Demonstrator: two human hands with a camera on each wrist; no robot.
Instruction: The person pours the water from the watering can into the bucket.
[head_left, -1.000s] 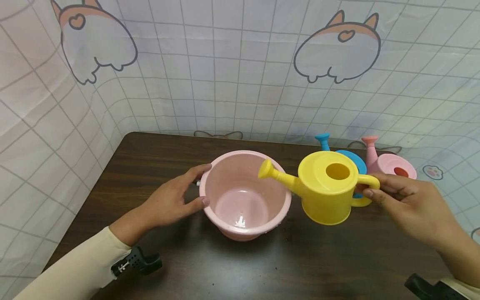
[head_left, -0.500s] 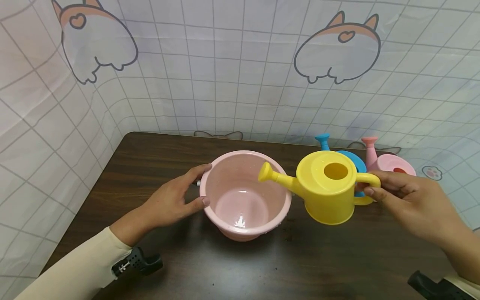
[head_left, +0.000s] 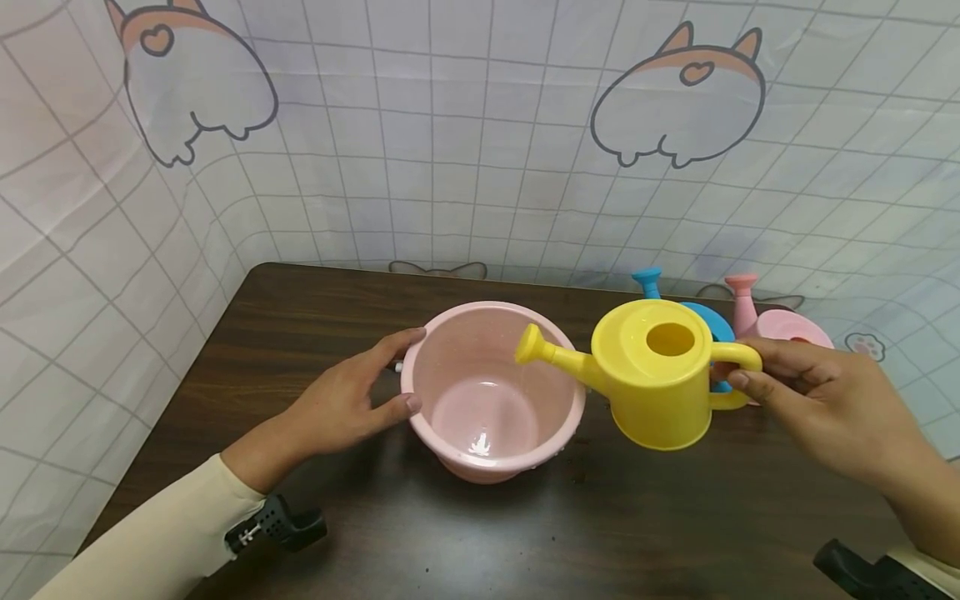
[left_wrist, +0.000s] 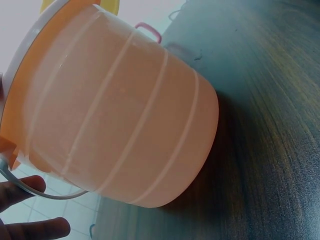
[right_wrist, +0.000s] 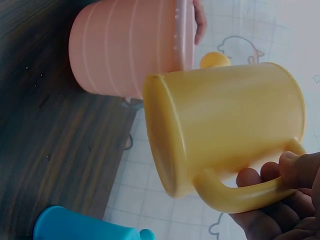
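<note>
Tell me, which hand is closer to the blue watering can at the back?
The right. The right hand holds the yellow watering can by its handle just in front of the blue watering can. The left hand touches the pink bucket, far across the table.

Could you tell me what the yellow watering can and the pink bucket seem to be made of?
The yellow watering can looks like moulded plastic, smooth and slightly glossy, one even colour throughout. The pink bucket also looks plastic: shiny highlights inside, moulded ridges round its wall, with a thin, probably metal, wire bail handle.
</note>
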